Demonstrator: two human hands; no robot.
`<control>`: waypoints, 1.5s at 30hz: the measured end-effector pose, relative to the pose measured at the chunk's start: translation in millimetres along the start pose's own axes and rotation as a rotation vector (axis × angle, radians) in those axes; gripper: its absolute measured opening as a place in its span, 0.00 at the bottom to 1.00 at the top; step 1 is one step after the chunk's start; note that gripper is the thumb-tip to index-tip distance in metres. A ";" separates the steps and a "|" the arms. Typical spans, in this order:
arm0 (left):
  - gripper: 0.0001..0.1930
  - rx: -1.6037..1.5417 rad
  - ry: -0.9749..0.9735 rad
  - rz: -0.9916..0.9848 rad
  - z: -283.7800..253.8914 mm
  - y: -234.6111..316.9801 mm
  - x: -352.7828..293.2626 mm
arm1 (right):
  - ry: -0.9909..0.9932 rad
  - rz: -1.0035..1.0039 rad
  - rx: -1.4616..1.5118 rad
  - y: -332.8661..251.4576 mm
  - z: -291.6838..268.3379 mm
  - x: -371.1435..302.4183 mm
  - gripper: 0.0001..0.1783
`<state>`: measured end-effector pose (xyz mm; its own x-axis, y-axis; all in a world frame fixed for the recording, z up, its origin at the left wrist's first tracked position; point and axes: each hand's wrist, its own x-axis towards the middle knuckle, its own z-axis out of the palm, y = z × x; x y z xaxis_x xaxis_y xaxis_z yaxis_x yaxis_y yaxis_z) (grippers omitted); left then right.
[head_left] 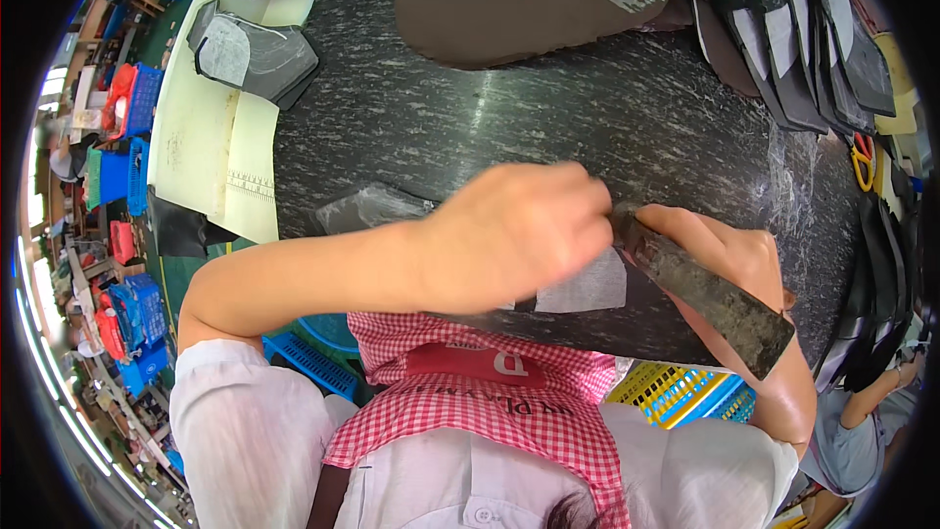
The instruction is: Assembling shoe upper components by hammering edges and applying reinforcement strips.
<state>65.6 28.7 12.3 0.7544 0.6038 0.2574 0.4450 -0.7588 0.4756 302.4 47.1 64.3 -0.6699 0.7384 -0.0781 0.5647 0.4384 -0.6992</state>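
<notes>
Two bare hands meet above the near part of the dark, speckled bench (470, 127). The right hand (732, 250) has its fingers clamped on a bar (710, 299), flat, dark and worn; its upper end sits by the fingertips and its broad lower end slants back over the forearm. The left hand (524, 225) is just beside that upper end, its fingers curled in but blurred, so I cannot tell whether they are clamped on anything. Below the left hand, near the bench's front edge, lies a grey piece (587, 289), partly hidden by the hand. A dark piece (372, 204) lies just beyond the left forearm. On the left, a cream board (201, 142) with ruler marks carries a small pile (259, 61) of grey pieces. At the far side are a brown sheet (490, 10) and, to its right, overlapping grey-and-white strips (778, 29). Orange handles (863, 162) show at the right edge. Yellow (651, 387) and blue baskets (725, 402) stand below the bench, near the right elbow. Another person (847, 436) is at lower right.
</notes>
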 end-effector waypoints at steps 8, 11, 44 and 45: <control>0.16 0.065 0.079 0.005 0.4 -0.9 -28.5 | 0.097 -0.027 -0.103 -8.8 4.2 1.8 0.14; 0.16 0.157 0.125 0.093 4.0 3.8 -27.7 | -0.060 0.047 -0.110 -13.6 5.0 7.1 0.15; 0.16 -0.047 0.266 -0.116 -8.9 -10.2 -90.8 | -0.124 -0.057 -0.166 -61.9 36.5 52.8 0.15; 0.16 -0.041 0.317 -0.099 -10.7 -10.8 -92.9 | -0.205 -0.073 -0.222 -63.0 37.5 54.2 0.14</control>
<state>-14.4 -16.6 -7.7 0.5182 0.7247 0.4542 0.4836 -0.6863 0.5433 212.4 40.2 77.5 -0.7833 0.5917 -0.1906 0.5876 0.6048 -0.5375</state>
